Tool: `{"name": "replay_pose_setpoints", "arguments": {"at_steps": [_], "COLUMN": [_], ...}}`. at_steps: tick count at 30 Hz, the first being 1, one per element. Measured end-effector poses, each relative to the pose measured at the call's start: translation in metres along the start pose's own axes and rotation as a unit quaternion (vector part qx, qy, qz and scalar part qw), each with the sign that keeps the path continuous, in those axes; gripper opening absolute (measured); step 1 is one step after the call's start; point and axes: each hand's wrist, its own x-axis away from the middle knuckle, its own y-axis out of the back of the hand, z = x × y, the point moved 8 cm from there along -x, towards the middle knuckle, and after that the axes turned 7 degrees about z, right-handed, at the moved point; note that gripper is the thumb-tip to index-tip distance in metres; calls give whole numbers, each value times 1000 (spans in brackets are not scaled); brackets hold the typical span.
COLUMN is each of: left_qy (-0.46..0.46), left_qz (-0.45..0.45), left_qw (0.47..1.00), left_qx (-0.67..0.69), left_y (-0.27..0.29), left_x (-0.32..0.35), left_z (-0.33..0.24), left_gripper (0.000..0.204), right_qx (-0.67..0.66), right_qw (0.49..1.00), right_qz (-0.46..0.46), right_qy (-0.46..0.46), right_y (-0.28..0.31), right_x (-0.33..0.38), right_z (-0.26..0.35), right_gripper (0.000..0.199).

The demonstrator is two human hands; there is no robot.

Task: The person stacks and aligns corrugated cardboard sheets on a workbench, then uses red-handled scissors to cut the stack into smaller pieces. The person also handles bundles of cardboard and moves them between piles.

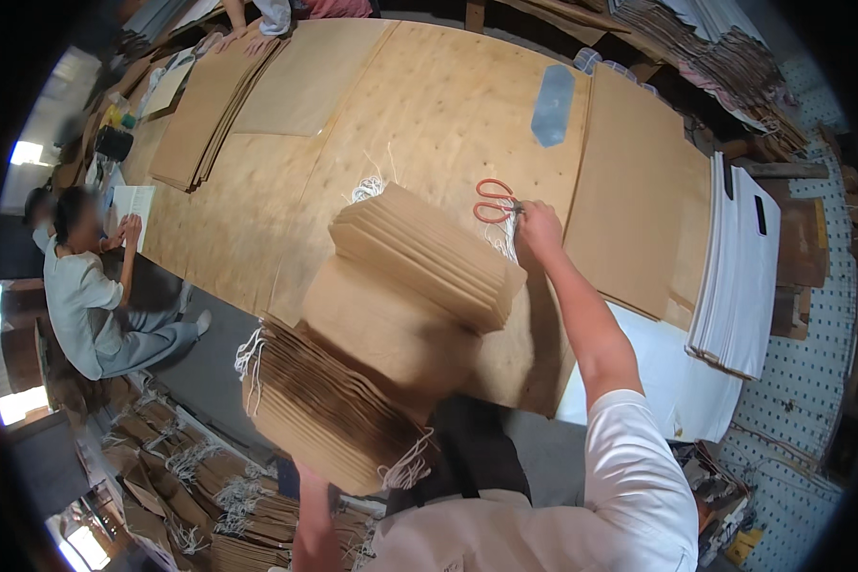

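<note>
Two hands: one reaching, one carrying
right hand (540, 227): stretched out over plywood table (429, 105), fingers curled narrow on bundle of white cords (507, 236), just beside red-handled scissors (494, 200)
left hand: hidden under stack of brown paper bags (353, 381), grip cannot tell; forearm comes up from lower edge
bag stack: fanned, held at chest, white cord handles hanging off edges
more bags: second fanned stack (429, 253) lying on table near front edge
others: seated person (86, 296) left of table, cardboard sheets (629, 191) right, white bags (739, 276) far right
</note>
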Motion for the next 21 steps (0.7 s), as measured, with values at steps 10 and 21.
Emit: {"name": "replay_pose_setpoints", "arguments": {"at_steps": [10, 21], "left_qy": [86, 18], "left_qz": [-147, -85], "left_qw": [967, 989], "left_qx": [187, 116], "left_y": [-58, -33], "left_x": [24, 16], "left_z": [-1, -3], "left_gripper": [57, 56], "right_qx": [107, 102], "right_qw": [968, 994], "right_qz": [165, -30], "right_qy": [154, 25], "right_y": [-50, 13], "right_x": [-94, -207], "right_z": [60, 8], "right_gripper": [21, 24]}}
